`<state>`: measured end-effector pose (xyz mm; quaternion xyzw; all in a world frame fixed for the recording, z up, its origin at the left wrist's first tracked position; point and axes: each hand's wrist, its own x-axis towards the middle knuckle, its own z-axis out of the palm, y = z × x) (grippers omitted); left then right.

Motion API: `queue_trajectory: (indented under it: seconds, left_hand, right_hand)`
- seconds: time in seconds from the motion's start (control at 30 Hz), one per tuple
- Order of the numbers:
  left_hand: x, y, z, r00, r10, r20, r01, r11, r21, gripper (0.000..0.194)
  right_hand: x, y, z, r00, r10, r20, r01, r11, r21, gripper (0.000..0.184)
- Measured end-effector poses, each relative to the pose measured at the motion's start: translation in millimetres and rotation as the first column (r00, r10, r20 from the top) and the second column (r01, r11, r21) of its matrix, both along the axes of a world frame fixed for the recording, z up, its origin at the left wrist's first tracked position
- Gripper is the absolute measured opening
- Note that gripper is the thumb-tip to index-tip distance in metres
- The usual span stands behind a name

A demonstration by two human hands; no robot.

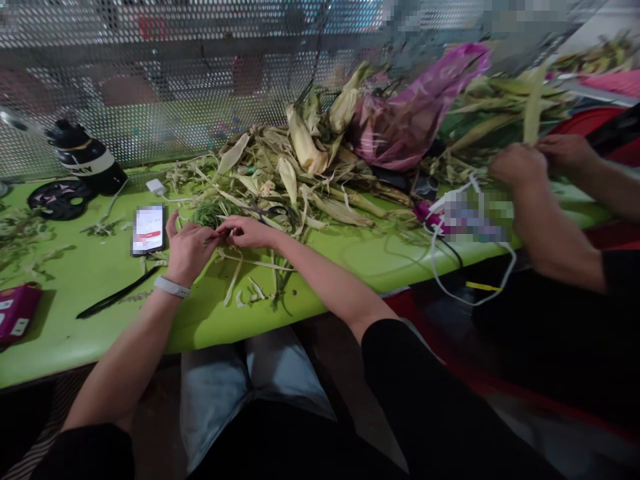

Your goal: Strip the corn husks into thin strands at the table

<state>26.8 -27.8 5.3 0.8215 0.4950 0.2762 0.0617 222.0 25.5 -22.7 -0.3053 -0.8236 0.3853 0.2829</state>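
Both hands are at work over the green tabletop, left of its middle and a little in from the front edge: the left hand, a pale band round its wrist, comes in from the left, and the right hand reaches across to meet it. The fingers of the two hands touch at the tips, drawn in close, with the left hand's outermost finger lifted away; whether either set is clamped on a strand I cannot tell, it's too small to make out. Right behind them, on the tabletop, sits the little heap of green strands, and pale strips lie scattered between the hands and the front edge. Farther back, toward the rear edge, there's a big tangle of dry husks, a crumpled purple bag leaning on its right side. Just left of the left hand, a lit phone lies flat, a black strap stretched out nearer the front edge. Over at the rear left corner, a dark bottle leans at a tilt, and a purple box lies by the left end, near the front. On the right, well apart from all this, a co-worker's hands grip a long pale leaf upright, while a white cable loops down over the front edge.
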Motion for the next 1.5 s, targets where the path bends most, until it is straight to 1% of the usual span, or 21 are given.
queue_trajectory:
  seconds: [0.07,0.13,0.23,0.33,0.4,0.47,0.6,0.67,0.73,0.83,0.97,1.03,1.17,1.3,1.4,1.43,1.5]
  left_hand:
    - [0,1,-1.0,0.995,-0.022,0.101,0.030,0.996,-0.085,0.022]
    - [-1,2,-1.7,0.987,-0.032,0.156,0.053,0.990,-0.133,0.022]
    - [-2,3,-1.7,0.991,-0.026,0.130,0.041,0.992,-0.116,0.022]
    - [-2,3,-1.4,0.993,-0.029,0.115,0.041,0.994,-0.100,0.022]
    - [-2,3,-1.3,0.992,-0.040,0.117,0.053,0.993,-0.103,0.020]
    - [-2,3,-1.5,0.993,-0.043,0.110,0.054,0.993,-0.102,0.018]
    - [-1,2,-1.5,0.998,-0.022,0.054,0.024,0.999,-0.043,0.015]
    - [-1,2,-1.1,1.000,-0.017,0.025,0.017,1.000,0.001,0.014]
    - [-2,2,-0.8,1.000,-0.018,0.020,0.018,1.000,0.018,0.013]
    - [-3,2,-1.0,0.998,-0.018,0.054,0.019,1.000,-0.024,0.014]
    - [-3,3,-1.8,0.995,-0.009,0.100,0.015,0.998,-0.060,0.017]
    - [-2,2,-1.5,0.997,-0.019,0.079,0.022,0.999,-0.043,0.019]
    - [-2,0,0.0,0.999,-0.035,-0.013,0.035,0.999,0.024,0.021]
    - [-1,0,1.7,0.998,-0.032,0.048,0.034,0.999,-0.040,0.018]
    - [-1,0,2.6,0.997,-0.022,0.076,0.027,0.997,-0.070,0.017]
    - [-1,0,2.8,0.997,-0.021,0.078,0.027,0.997,-0.077,0.018]
    - [-1,1,2.9,0.996,-0.022,0.090,0.031,0.995,-0.094,0.019]
  right_hand:
    - [1,1,-0.1,1.000,0.015,-0.022,-0.016,0.999,-0.037,0.029]
    - [3,2,0.7,0.999,0.021,-0.046,-0.023,0.998,-0.056,0.026]
    - [6,1,3.1,0.997,0.029,-0.077,-0.036,0.994,-0.098,0.024]
    - [7,0,5.7,0.996,0.026,-0.080,-0.042,0.979,-0.201,0.025]
    - [7,0,6.3,0.996,0.020,-0.088,-0.042,0.966,-0.256,0.022]
    - [7,0,5.0,0.993,0.026,-0.112,-0.055,0.964,-0.260,0.018]
    - [7,3,-1.1,0.982,0.039,-0.184,-0.080,0.972,-0.220,0.030]
    - [8,4,-2.3,0.977,0.029,-0.210,-0.078,0.969,-0.233,0.034]
    - [10,4,-1.2,0.976,0.032,-0.217,-0.091,0.959,-0.269,0.037]
    - [13,2,2.1,0.978,0.047,-0.202,-0.111,0.942,-0.316,0.037]
    - [13,1,4.0,0.980,0.039,-0.193,-0.098,0.946,-0.309,0.033]
    - [12,0,4.0,0.980,0.020,-0.196,-0.078,0.953,-0.294,0.029]
    - [8,-2,3.8,0.985,0.002,-0.175,-0.044,0.971,-0.237,0.021]
    - [5,-4,2.7,0.996,-0.032,-0.083,0.019,0.988,-0.152,0.012]
    - [5,-3,2.4,0.995,-0.102,0.018,0.102,0.995,-0.006,0.011]
    - [6,-3,2.8,0.990,-0.129,0.049,0.126,0.990,0.065,0.012]
    - [8,-2,4.8,0.976,-0.192,0.104,0.166,0.962,0.218,0.012]
